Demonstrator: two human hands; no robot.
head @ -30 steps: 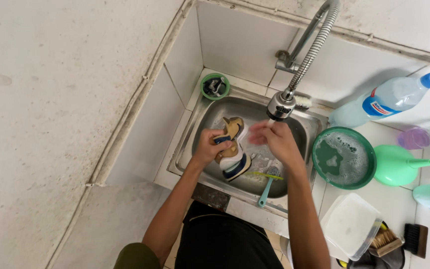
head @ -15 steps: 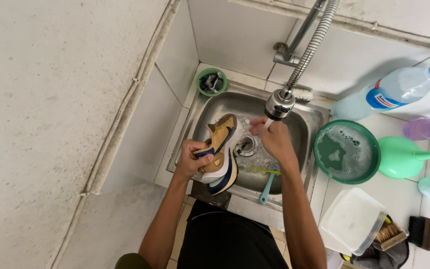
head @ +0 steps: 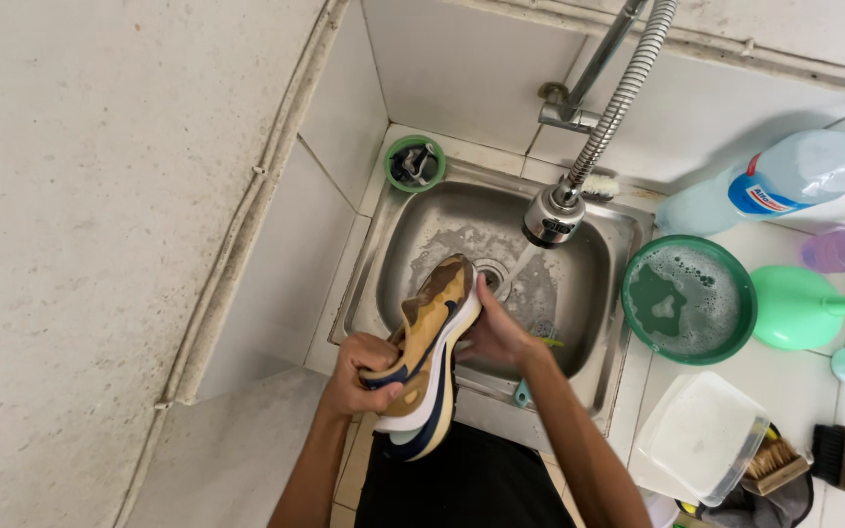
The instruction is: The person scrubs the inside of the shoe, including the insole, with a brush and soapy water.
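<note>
Both hands are on the tan-and-yellow sneaker with the white and navy sole [head: 429,352], held on its side over the near edge of the stainless steel sink [head: 393,244]. The left hand [head: 359,372] has its grip clamped round the heel end; the right hand [head: 496,332] presses its grip against the sole side near the toe, thumb up along the edge. Doing this well, I'd say, means keeping the toe tipped toward the drain so water runs off into the basin, with a firm heel hold because wet rubber slips.

The coiled metal spray tap [head: 555,217] hangs above the drain; whether water is running is hard to tell.

Now the containers. The round green basin [head: 689,300] on the white worktop [head: 784,381] holds soapy, bubbly water. A small green cup [head: 415,163] at the sink's back corner holds dark bits, unclear what. The clear square plastic tub [head: 701,440] looks empty. The big translucent bottle with a blue cap [head: 784,181] lies tilted and its level is hard to judge.
</note>
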